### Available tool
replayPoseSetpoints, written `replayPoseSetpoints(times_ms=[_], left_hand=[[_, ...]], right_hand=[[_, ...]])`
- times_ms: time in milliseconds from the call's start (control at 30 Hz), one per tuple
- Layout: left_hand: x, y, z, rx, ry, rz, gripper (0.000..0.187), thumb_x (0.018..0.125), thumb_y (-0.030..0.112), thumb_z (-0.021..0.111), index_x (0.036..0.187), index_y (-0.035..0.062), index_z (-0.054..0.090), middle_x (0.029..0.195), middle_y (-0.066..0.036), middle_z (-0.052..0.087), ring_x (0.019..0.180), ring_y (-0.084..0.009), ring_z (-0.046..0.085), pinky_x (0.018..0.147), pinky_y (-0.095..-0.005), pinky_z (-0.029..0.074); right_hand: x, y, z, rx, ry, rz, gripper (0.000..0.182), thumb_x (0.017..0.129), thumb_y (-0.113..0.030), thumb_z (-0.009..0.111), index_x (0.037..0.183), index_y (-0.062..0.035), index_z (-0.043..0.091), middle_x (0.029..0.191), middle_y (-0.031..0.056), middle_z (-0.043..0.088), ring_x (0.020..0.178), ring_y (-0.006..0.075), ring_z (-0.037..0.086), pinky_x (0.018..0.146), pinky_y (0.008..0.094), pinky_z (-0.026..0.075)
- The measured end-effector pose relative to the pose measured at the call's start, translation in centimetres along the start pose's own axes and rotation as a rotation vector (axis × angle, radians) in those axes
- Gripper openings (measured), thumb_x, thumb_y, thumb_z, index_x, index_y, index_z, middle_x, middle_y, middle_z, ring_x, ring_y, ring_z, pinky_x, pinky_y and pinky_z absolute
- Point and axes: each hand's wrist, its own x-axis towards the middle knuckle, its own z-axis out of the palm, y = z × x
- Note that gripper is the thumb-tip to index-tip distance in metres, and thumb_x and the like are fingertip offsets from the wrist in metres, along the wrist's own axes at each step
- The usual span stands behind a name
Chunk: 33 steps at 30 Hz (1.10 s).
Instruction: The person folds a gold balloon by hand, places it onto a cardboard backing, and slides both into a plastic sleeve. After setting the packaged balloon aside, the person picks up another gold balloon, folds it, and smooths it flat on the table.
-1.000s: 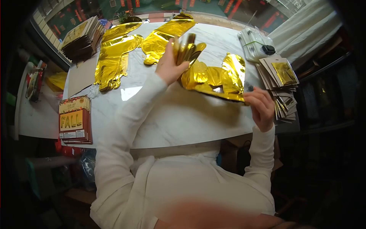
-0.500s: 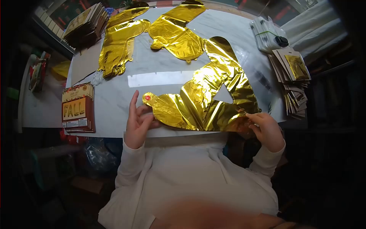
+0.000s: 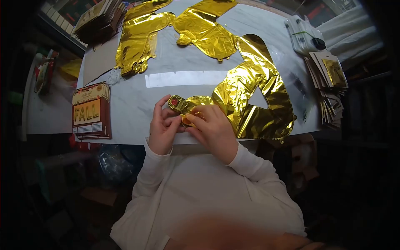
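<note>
A flat gold foil balloon (image 3: pixel 233 91) with a triangular hole, shaped like a letter A, lies in front of me. My left hand (image 3: pixel 163 131) grips the near-left end of it, thumb and fingers closed on the foil. Beside it my right hand (image 3: pixel 216 129) pinches the same end, which is bent up between the two hands. A small red spot shows on the tip just above my left fingers. Part of the foil is hidden under my right hand.
Two more gold foil balloons, one on the left (image 3: pixel 135 43) and one in the middle (image 3: pixel 208 35), lie farther back. A stack of FALL cards (image 3: pixel 89 112) stands at left, brown cards (image 3: pixel 327 83) at right. Behind those sits a strapped clear plastic bundle (image 3: pixel 303 37).
My right hand has moved left from the balloon's near-right corner to its left end. That end is now bent up between both hands, and my left fingers have closed on it.
</note>
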Motion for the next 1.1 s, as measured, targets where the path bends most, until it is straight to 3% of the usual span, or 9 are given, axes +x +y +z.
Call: replayPoseSetpoints(times_ms=[167,267,400,700,800,867,900,1000,1100], left_hand=[[0.1,0.4,-0.1,0.036,0.008,-0.023,0.062,0.1,-0.005,0.055,0.156,0.0058,0.031,0.122,-0.014,0.06,0.1,-0.0149,0.07,0.08,-0.026,0.062],[0.1,0.3,-0.3,0.085,0.01,-0.003,0.059,0.1,-0.006,0.055,0.154,0.0045,0.033,0.124,-0.015,0.06,0.099,-0.0147,0.07,0.081,-0.0254,0.061],[0.8,-0.5,-0.6,0.171,0.063,0.109,0.052,0.099,-0.007,0.056,0.148,0.0023,0.041,0.126,-0.015,0.06,0.096,-0.0141,0.07,0.081,-0.0255,0.061],[1.8,0.2,-1.2,0.068,0.058,0.041,0.043,0.099,-0.003,0.063,0.14,-0.0004,0.052,0.128,-0.012,0.058,0.093,-0.0111,0.069,0.081,-0.0247,0.061],[2.1,0.6,-0.9,0.067,0.045,0.046,0.038,0.099,0.0,0.065,0.136,-0.0017,0.056,0.127,-0.011,0.058,0.091,-0.0103,0.069,0.079,-0.0242,0.061],[2.4,0.5,-0.8,0.057,0.044,0.062,0.037,0.099,0.001,0.066,0.135,-0.0018,0.056,0.127,-0.011,0.058,0.091,-0.0101,0.069,0.079,-0.024,0.061],[2.6,0.5,-0.8,0.044,0.039,0.078,0.036,0.1,0.003,0.067,0.134,-0.0019,0.057,0.127,-0.011,0.058,0.091,-0.0098,0.069,0.078,-0.0238,0.061],[2.9,0.8,-0.4,0.056,0.04,0.104,0.034,0.101,0.005,0.066,0.133,-0.0021,0.057,0.127,-0.011,0.058,0.093,-0.0101,0.07,0.079,-0.0247,0.062],[3.2,0.8,-0.6,0.031,0.045,0.086,0.042,0.101,0.01,0.068,0.138,-0.0013,0.052,0.128,-0.012,0.059,0.096,-0.0127,0.07,0.079,-0.026,0.063]], right_hand=[[-0.9,1.0,-4.6,-0.22,0.182,0.373,0.056,0.086,-0.022,0.082,0.133,-0.0014,0.061,0.125,0.0181,0.058,0.116,0.037,0.054,0.1,0.0447,0.046],[-2.8,4.0,-4.8,-0.271,0.232,0.442,0.063,0.087,-0.022,0.082,0.14,-0.0007,0.055,0.133,0.0187,0.057,0.121,0.0379,0.052,0.103,0.0474,0.043],[-3.6,4.2,-3.6,-0.324,0.173,0.386,0.061,0.087,-0.018,0.081,0.139,0.0,0.056,0.135,0.018,0.058,0.12,0.0376,0.053,0.102,0.0466,0.044],[-3.8,4.4,-3.0,-0.245,0.232,0.367,0.052,0.089,0.001,0.071,0.14,-0.0015,0.057,0.122,0.0164,0.065,0.112,0.0349,0.057,0.098,0.0399,0.047],[-3.9,4.1,-2.4,-0.144,0.268,0.272,0.053,0.09,0.007,0.067,0.141,-0.0026,0.057,0.118,0.0141,0.067,0.096,0.0266,0.063,0.086,0.0342,0.051],[-3.4,2.6,-2.3,0.328,0.171,0.206,0.055,0.09,0.011,0.065,0.143,-0.0022,0.057,0.118,0.0116,0.067,0.081,0.0163,0.062,0.071,0.0298,0.051],[-3.1,1.2,-2.5,0.522,0.165,0.303,0.058,0.089,0.006,0.07,0.145,-0.0017,0.055,0.117,0.0096,0.065,0.079,0.0109,0.06,0.068,0.027,0.05],[-3.1,0.6,-2.9,0.235,0.156,0.301,0.061,0.089,-0.001,0.074,0.146,-0.0014,0.054,0.118,0.0095,0.063,0.086,0.0114,0.062,0.074,0.0254,0.051],[-2.2,0.7,-2.6,0.118,0.17,0.297,0.06,0.09,-0.011,0.077,0.145,-0.0034,0.056,0.123,0.0128,0.06,0.093,0.0225,0.066,0.082,0.0321,0.054]])
